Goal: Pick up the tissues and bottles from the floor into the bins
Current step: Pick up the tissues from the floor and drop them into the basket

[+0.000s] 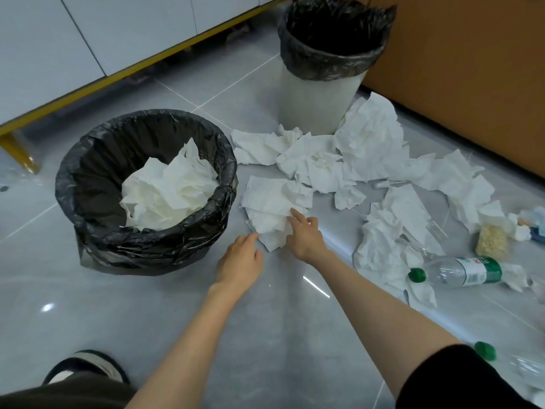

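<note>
With the bin at nine o'clock, the left hand, grip loose and empty, touches the tissue at twelve. The right hand lies on it; whether that grip pinches I cannot tell. A shallow hold could shed sheets short of the bin.

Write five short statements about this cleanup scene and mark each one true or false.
1. The near bin already holds tissues. True.
2. The left hand and right hand both touch a floor tissue beside that bin. True.
3. The labelled bottle stands upright. False: it lies on its side on the floor.
4. The tall bin has no liner. False: a black liner is folded over its rim.
5. The right hand holds a bottle. False: it rests on the floor tissue.
</note>
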